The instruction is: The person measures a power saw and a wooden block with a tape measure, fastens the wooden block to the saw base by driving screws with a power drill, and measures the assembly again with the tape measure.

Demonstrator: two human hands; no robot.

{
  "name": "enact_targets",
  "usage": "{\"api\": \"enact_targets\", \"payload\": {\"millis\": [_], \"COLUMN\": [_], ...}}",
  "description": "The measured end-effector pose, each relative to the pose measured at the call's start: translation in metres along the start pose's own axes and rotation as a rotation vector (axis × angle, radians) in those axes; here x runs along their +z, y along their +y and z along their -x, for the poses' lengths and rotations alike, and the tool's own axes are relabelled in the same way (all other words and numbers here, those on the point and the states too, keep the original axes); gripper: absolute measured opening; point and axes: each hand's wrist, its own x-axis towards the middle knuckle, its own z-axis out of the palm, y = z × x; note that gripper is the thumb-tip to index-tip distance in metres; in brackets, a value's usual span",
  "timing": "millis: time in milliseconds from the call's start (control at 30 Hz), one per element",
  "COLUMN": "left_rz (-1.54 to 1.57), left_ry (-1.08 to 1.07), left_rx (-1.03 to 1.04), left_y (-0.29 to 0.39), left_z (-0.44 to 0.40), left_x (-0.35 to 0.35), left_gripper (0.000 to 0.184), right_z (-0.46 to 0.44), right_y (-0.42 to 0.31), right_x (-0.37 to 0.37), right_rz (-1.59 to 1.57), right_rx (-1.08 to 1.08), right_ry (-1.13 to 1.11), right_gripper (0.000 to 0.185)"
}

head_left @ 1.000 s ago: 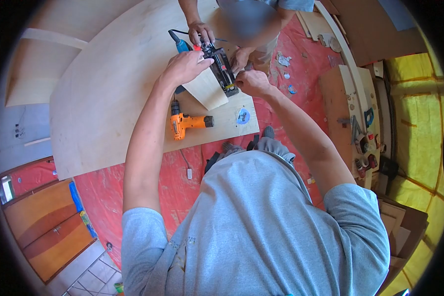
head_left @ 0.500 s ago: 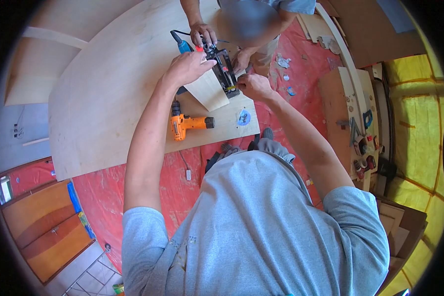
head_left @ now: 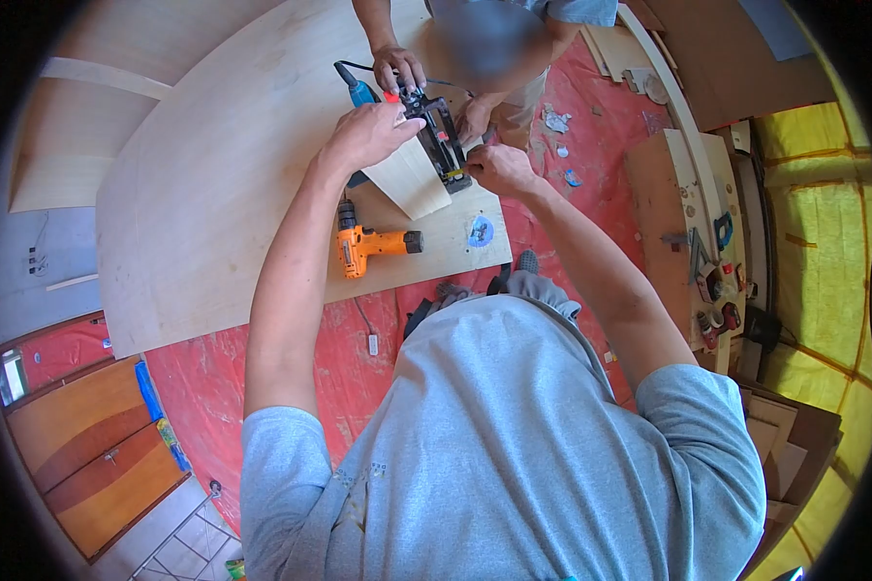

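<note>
A black metal jig [head_left: 443,136] with red and yellow parts stands at the end of a pale wooden board [head_left: 409,179] on the plywood table [head_left: 213,223]. My left hand [head_left: 370,136] lies over the board's far part, with fingers at the jig's left side; what they grip is hidden. Closed fingers of my right hand [head_left: 499,169] are at the jig's near right end, on something too small to tell. An orange drill [head_left: 368,247] lies on the table nearer to me. Behind the board, a blue power tool [head_left: 361,93] is partly covered.
Across the table, a co-worker's hand [head_left: 398,68] rests on the jig's top and their other hand [head_left: 474,118] is beside it. A wooden bench [head_left: 673,232] with tools stands right. Red sheeting [head_left: 358,378] covers the floor, with a cable end [head_left: 373,344] on it.
My hands and the jig have shifted very slightly in view since the first frame. The co-worker's hands stay at the jig, and the drill lies as before.
</note>
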Motion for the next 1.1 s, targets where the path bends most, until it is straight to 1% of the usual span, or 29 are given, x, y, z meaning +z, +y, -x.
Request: {"api": "enact_targets", "payload": {"millis": [300,400,467,667,700,767,900,967,1100], "left_rz": [-0.004,-0.003,-0.018,-0.018,-0.017,-0.033,0.022,0.017,-0.008], "left_ry": [-0.002,0.013,0.003,0.015,0.015,0.024,0.078,0.074,0.099], "left_rx": [0.005,0.036,0.013,0.014,0.015,0.009,0.051,0.047,0.047], "left_y": [0.001,-0.001,0.001,0.001,0.001,0.000,-0.008,-0.008,-0.006], "left_z": [0.001,0.001,0.001,0.001,0.001,0.000,-0.002,-0.002,-0.002], "left_x": [-0.001,-0.001,-0.001,0.000,0.001,0.002,0.007,0.008,0.008], "left_gripper": [0.052,0.053,0.053,0.055,0.055,0.056,0.062,0.063,0.063], "right_z": [0.002,0.003,0.003,0.011,0.011,0.009,0.009,0.010,0.010], "right_y": [-0.004,-0.004,-0.001,-0.013,-0.014,-0.017,-0.024,-0.025,-0.037], "right_x": [-0.004,-0.003,0.000,-0.024,-0.031,-0.044,-0.052,-0.052,-0.073], "right_rz": [-0.002,-0.010,-0.035,-0.030,-0.029,0.067,0.022,0.032,0.040], "right_rx": [0.011,0.030,-0.016,-0.078,-0.077,-0.153,-0.160,-0.226,-0.220], "right_ry": [0.001,-0.009,0.057,0.157,0.156,0.112,0.133,0.229,0.239], "right_gripper": [0.023,0.022,0.026,0.023,0.023,0.019,0.019,0.022,0.022]}}
